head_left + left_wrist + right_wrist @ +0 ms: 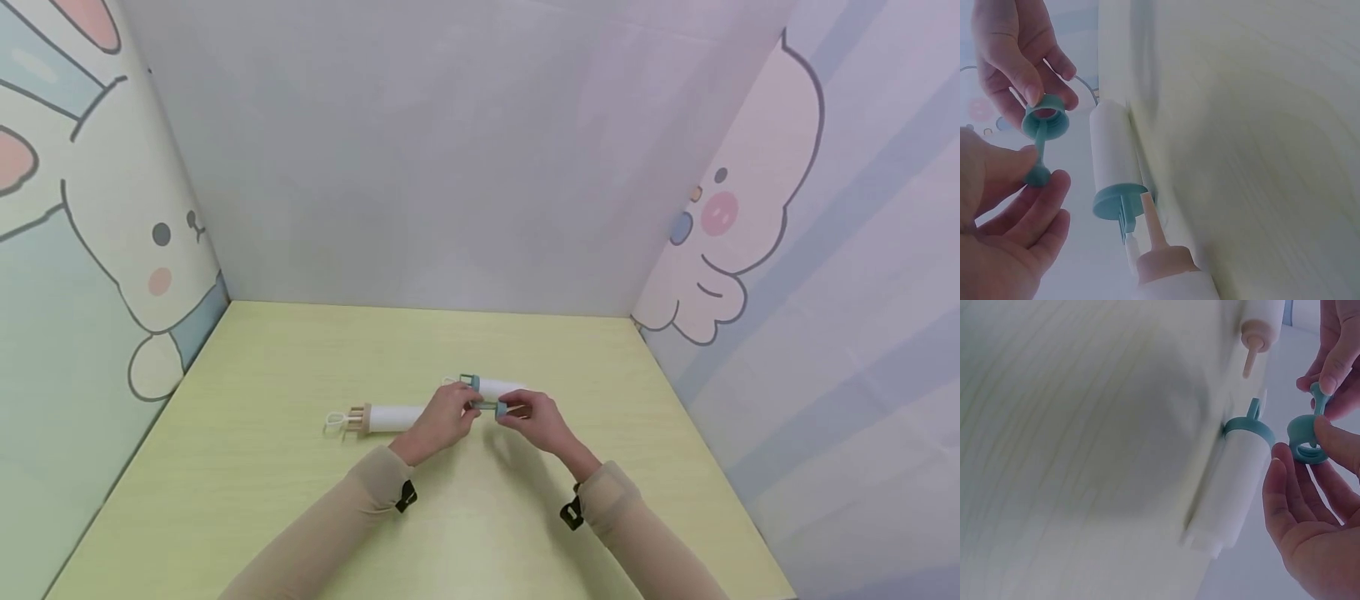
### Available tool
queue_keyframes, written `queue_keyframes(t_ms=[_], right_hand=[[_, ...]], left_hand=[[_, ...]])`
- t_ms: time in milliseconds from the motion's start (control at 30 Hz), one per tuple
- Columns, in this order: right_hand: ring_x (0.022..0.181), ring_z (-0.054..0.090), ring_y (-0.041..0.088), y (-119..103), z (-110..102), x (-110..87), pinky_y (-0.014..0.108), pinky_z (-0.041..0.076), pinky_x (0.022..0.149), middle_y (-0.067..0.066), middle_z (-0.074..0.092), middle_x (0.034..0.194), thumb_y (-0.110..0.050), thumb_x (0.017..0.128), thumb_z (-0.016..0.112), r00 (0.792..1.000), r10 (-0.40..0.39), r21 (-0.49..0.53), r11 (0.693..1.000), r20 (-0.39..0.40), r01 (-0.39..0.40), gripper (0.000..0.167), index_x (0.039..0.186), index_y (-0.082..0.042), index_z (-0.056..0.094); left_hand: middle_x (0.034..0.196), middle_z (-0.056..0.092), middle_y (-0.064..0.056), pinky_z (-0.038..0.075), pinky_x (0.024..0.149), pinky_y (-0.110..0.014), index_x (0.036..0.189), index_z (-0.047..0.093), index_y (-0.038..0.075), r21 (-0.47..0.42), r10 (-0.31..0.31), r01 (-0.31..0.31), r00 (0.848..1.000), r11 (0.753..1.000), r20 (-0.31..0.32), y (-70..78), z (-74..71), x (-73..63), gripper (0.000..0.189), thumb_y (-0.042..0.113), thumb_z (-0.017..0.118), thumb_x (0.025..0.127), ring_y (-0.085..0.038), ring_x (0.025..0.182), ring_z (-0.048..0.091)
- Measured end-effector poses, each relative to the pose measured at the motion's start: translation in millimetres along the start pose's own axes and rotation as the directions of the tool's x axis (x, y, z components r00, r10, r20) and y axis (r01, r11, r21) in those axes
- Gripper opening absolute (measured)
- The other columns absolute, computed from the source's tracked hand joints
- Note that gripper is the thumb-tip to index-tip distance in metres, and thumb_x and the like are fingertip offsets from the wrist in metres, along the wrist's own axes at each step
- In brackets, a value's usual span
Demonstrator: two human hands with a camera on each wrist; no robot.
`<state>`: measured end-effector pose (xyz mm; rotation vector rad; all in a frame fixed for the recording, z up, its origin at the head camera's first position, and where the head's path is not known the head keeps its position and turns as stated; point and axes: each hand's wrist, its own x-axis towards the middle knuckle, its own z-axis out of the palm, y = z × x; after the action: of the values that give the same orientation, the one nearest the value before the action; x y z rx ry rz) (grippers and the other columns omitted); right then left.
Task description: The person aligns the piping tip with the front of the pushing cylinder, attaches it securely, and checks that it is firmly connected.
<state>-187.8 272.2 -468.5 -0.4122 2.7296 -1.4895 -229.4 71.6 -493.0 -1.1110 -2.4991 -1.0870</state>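
Stem (1038, 176) sits pinched in your left hand (442, 422), teal ring (1302, 430) in your right hand (543, 423), both near the teal-collared tube (1113, 147). Crooked pressure could tilt them; loose fingertips could drop either.

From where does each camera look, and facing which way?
Head: on the head, facing forward and down at a pale yellow table; left hand, right hand, beige sleeves show.
Left wrist: on that wrist, facing a teal plastic-looking stemmed ring; both hands show.
Right wrist: on that wrist, facing this ring; both hands show.
Wrist views share a white cylinder with teal collar.
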Motion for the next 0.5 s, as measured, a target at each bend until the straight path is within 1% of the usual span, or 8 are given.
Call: queue_keyframes(t_ms=[100, 167, 300, 400, 500], right_hand=[[0.087, 0.067, 0.031, 14.6, 4.9, 6.1, 0.033, 0.054, 0.071, 0.019, 0.066, 0.103, -0.001, 0.083, 0.072, 1.000, -0.013, 0.001, 1.000, -0.006, 0.013, 0.028, 0.109, 0.007, 0.065], [0.087, 0.068, 0.026, 22.8, 7.4, 10.0, 0.031, 0.053, 0.072, 0.015, 0.067, 0.104, -0.004, 0.083, 0.073, 1.000, -0.016, -0.005, 1.000, -0.008, 0.016, 0.028, 0.109, 0.003, 0.066], [0.085, 0.067, 0.020, 25.5, 9.5, 13.9, 0.028, 0.053, 0.071, 0.009, 0.068, 0.102, -0.009, 0.083, 0.075, 0.999, -0.032, -0.007, 0.999, -0.006, 0.032, 0.027, 0.108, -0.001, 0.068], [0.083, 0.067, 0.019, 25.5, 11.1, 15.3, 0.029, 0.053, 0.070, 0.009, 0.068, 0.101, -0.011, 0.082, 0.076, 0.999, -0.042, 0.001, 0.999, -0.008, 0.042, 0.027, 0.106, -0.002, 0.068], [0.082, 0.067, 0.019, 24.9, 13.3, 16.7, 0.029, 0.053, 0.070, 0.008, 0.068, 0.101, -0.011, 0.082, 0.076, 0.999, -0.049, -0.001, 0.999, -0.007, 0.049, 0.027, 0.106, -0.002, 0.069]], left_hand=[[0.090, 0.066, -0.009, 0.049, 0.069, -0.028, 0.095, 0.071, 0.000, -0.025, 0.007, -0.007, 1.000, 1.000, 0.002, -1.0, 0.8, 0.1, 0.014, -0.001, 0.071, 0.081, -0.015, 0.076, 0.062], [0.091, 0.067, -0.008, 0.049, 0.069, -0.027, 0.095, 0.070, 0.001, -0.050, 0.005, -0.005, 1.000, 0.999, 0.001, -1.7, 1.4, 0.0, 0.013, -0.001, 0.071, 0.082, -0.014, 0.077, 0.062], [0.090, 0.068, -0.005, 0.049, 0.068, -0.026, 0.094, 0.069, 0.003, -0.099, 0.000, 0.000, 1.000, 0.995, -0.004, -3.6, 2.9, 0.3, 0.012, -0.001, 0.069, 0.083, -0.012, 0.078, 0.062], [0.089, 0.068, -0.004, 0.049, 0.069, -0.027, 0.093, 0.068, 0.005, -0.120, -0.016, 0.015, 1.000, 0.993, -0.007, -4.5, 3.8, 0.7, 0.012, -0.001, 0.069, 0.083, -0.011, 0.078, 0.063], [0.089, 0.068, -0.003, 0.050, 0.069, -0.027, 0.093, 0.068, 0.006, -0.122, -0.032, 0.031, 0.999, 0.992, -0.001, -4.5, 4.3, 0.7, 0.011, 0.000, 0.070, 0.083, -0.010, 0.077, 0.064]])
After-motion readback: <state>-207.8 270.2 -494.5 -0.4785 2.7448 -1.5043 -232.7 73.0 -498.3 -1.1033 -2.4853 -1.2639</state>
